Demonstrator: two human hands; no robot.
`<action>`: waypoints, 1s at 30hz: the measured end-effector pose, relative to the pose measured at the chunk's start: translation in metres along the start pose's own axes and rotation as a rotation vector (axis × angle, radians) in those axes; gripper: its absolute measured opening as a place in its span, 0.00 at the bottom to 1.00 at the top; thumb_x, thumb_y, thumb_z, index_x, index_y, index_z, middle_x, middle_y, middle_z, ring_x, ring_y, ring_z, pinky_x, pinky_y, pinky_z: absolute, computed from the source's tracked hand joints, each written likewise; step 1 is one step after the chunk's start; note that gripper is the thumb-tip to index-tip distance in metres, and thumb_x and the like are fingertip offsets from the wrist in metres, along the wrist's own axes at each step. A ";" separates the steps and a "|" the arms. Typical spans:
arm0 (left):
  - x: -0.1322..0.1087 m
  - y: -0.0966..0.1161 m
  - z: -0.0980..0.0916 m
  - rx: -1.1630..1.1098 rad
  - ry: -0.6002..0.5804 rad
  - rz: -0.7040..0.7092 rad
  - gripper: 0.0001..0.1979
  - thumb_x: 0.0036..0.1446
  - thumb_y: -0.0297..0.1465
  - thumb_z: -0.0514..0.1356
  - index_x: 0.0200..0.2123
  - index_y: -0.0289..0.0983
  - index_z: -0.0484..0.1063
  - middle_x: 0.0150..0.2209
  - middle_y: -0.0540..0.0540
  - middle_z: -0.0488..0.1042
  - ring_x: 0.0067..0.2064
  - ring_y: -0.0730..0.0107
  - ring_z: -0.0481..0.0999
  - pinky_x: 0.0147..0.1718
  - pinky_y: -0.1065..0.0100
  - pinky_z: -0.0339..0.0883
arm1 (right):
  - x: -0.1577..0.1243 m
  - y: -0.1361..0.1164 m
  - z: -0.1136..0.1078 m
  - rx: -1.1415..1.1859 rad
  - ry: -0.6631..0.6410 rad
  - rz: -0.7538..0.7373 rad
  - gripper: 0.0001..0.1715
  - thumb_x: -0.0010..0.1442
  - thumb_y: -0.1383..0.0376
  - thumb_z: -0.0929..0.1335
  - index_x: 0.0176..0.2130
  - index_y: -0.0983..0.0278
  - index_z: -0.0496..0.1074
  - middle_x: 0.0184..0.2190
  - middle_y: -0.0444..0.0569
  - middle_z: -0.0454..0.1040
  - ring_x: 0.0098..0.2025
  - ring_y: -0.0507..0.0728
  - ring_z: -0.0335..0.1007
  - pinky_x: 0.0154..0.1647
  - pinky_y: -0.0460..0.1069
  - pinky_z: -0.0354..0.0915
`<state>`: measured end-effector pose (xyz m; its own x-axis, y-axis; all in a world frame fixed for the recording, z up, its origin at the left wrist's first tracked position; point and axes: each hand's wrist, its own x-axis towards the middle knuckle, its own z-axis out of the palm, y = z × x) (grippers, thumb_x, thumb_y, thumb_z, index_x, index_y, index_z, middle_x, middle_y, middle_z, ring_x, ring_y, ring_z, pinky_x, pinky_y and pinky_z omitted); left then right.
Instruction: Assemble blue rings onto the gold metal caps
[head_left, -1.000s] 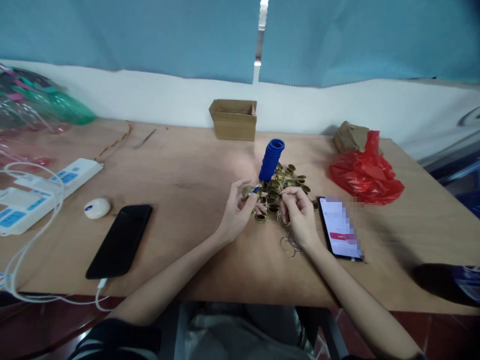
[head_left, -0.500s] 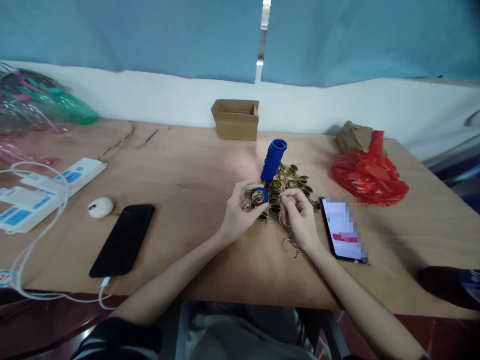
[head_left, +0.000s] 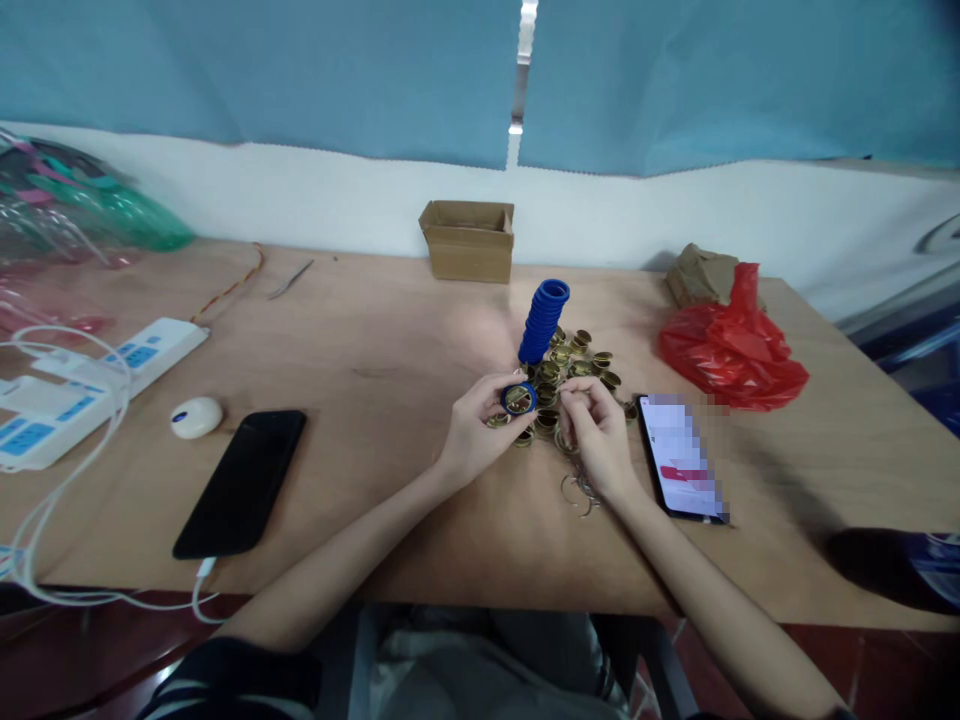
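In the head view my left hand (head_left: 474, 432) grips a blue-rimmed brass piece (head_left: 519, 399) between thumb and fingers, its round face turned up toward me. Just to its right, my right hand (head_left: 602, 445) is closed in a pinch; whatever sits at the fingertips is too small to make out. Behind both hands leans a tall stack of blue rings (head_left: 543, 322). Several loose round brass pieces (head_left: 580, 342) lie around the foot of the stack, partly hidden by my fingers. Thin silvery wire rings (head_left: 576, 492) rest on the table below my right hand.
A phone with a lit screen (head_left: 684, 460) lies right of my right hand, near a red plastic bag (head_left: 731, 350). An open cardboard box (head_left: 471, 250) stands at the back. On the left are a dark phone (head_left: 241, 483), a white rounded object (head_left: 196, 417) and a power strip (head_left: 161, 350).
The blue-rimmed brass piece has tilted slightly in my left hand. My right hand stays pinched beside it. The whole view has shifted a little.
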<state>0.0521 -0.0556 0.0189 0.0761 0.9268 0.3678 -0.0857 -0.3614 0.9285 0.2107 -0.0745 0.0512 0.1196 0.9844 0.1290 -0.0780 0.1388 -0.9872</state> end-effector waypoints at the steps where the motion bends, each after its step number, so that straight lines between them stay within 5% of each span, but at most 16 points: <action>1: 0.000 0.000 0.000 -0.001 -0.002 -0.006 0.21 0.51 0.27 0.70 0.49 0.38 0.75 0.50 0.42 0.78 0.51 0.62 0.81 0.48 0.64 0.80 | 0.000 0.000 0.000 0.000 0.001 -0.003 0.10 0.63 0.57 0.70 0.37 0.60 0.69 0.14 0.32 0.58 0.15 0.47 0.50 0.16 0.44 0.48; 30: 0.000 0.003 0.000 -0.024 0.012 -0.037 0.21 0.52 0.30 0.72 0.50 0.38 0.75 0.51 0.41 0.79 0.50 0.59 0.83 0.49 0.59 0.81 | -0.001 -0.002 0.000 -0.029 0.016 0.000 0.07 0.63 0.60 0.69 0.36 0.60 0.69 0.15 0.33 0.57 0.15 0.47 0.50 0.17 0.44 0.48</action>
<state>0.0521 -0.0570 0.0216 0.0673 0.9407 0.3325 -0.1071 -0.3245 0.9398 0.2103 -0.0756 0.0530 0.1351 0.9825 0.1279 -0.0497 0.1356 -0.9895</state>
